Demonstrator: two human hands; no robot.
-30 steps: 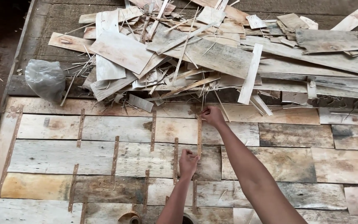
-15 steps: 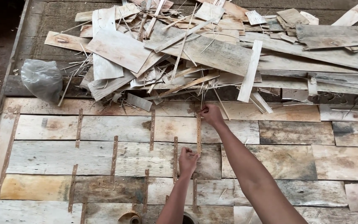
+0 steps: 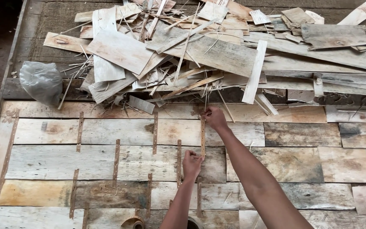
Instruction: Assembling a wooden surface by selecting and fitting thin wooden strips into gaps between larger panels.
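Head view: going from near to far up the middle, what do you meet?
Left hand → narrow brown strip running up the boards → right hand at its far end → heap of thin wood offcuts.

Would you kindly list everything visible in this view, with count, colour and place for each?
veneer sheets: many, pale tan to grey-brown, laid edge to edge in rows across the near surface
tape strips: about a dozen, brown, perforated, running across the seams between sheets
held strip: one, brown, stretched between both hands over a seam
scrap pile: one heap of broken veneer pieces and splinters, grey and tan, along the far side
plastic bag: one, grey, crumpled, far left beside the pile
tape roll: one, brown, at the bottom edge, partly cut off
left hand: one, pinching the strip's near end
right hand: one, pressing the strip's far end
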